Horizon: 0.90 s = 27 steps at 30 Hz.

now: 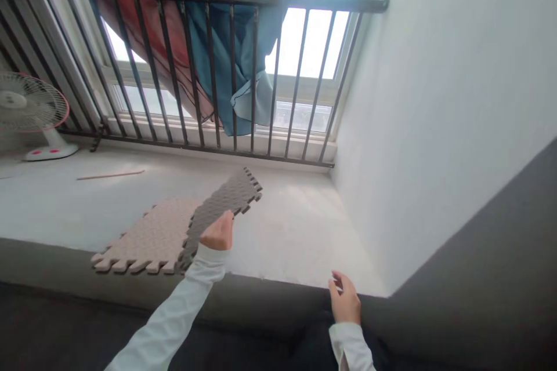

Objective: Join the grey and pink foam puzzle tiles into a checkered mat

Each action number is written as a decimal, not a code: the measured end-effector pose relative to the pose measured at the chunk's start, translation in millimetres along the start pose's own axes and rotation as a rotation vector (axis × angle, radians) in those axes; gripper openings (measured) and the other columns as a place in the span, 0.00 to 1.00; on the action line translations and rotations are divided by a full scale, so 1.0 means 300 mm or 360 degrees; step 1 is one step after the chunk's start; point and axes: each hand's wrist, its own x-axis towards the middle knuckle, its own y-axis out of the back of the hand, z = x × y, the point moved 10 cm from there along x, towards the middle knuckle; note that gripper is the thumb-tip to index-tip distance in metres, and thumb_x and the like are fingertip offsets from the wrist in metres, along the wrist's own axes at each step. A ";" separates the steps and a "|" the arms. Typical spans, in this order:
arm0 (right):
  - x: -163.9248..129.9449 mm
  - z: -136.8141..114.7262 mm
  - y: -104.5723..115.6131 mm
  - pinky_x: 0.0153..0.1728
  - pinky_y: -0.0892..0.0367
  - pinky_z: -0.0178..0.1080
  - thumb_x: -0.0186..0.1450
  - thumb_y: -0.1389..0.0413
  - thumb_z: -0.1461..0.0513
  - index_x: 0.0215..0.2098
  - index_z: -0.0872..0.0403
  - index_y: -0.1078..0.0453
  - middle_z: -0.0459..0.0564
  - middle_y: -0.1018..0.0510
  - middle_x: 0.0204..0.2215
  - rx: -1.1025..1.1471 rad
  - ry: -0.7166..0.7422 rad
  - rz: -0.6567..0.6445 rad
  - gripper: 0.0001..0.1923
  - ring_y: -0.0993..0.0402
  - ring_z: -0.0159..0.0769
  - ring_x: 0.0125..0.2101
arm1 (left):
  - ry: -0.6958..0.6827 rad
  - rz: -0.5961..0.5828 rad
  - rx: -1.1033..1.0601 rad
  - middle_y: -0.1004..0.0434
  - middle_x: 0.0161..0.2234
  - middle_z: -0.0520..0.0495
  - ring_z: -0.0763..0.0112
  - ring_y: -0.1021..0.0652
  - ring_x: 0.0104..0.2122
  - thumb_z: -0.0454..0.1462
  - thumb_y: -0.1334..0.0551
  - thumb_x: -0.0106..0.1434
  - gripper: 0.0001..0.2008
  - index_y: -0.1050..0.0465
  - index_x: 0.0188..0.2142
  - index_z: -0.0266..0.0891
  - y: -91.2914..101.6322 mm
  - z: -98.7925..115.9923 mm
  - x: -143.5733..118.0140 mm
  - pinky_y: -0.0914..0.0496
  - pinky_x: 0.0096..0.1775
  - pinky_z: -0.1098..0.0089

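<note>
A wide pale ledge (300, 226) runs below a black railing (209, 0) draped with a teal cloth (235, 23). A beige foam mat (148, 240) lies flat on the ledge near its front edge. The left hand (217, 233) grips a grey foam mat (221, 203), tilted up beside the beige one. The right hand (346, 300) rests at the ledge edge, fingers loosely curled, holding nothing.
</note>
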 end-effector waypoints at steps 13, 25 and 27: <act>0.080 0.179 0.067 0.36 0.34 0.38 0.60 0.49 0.57 0.40 0.55 0.35 0.47 0.30 0.36 -0.0198 -0.0386 -0.0073 0.12 0.32 0.31 0.35 | -0.0509 -0.0596 -0.0812 0.23 0.34 0.40 0.66 0.25 0.37 0.27 0.56 0.59 0.19 0.28 0.34 0.37 -0.253 0.997 -0.457 0.30 0.34 0.70; 0.107 0.139 0.042 0.35 0.38 0.31 0.52 0.46 0.65 0.33 0.53 0.31 0.46 0.25 0.29 -0.0929 -0.0308 -0.0186 0.09 0.29 0.31 0.33 | -0.0401 -0.1630 -0.0234 0.39 0.53 0.47 0.59 0.38 0.53 0.22 0.57 0.53 0.30 0.38 0.51 0.48 -0.305 0.615 -0.638 0.41 0.49 0.55; 0.100 0.118 0.013 0.34 0.38 0.33 0.54 0.48 0.65 0.31 0.52 0.31 0.48 0.25 0.30 -0.1086 -0.0267 -0.0255 0.08 0.29 0.33 0.34 | -0.0468 -0.1691 -0.0234 0.37 0.53 0.49 0.60 0.38 0.53 0.21 0.58 0.53 0.31 0.38 0.51 0.49 -0.321 0.615 -0.643 0.39 0.49 0.58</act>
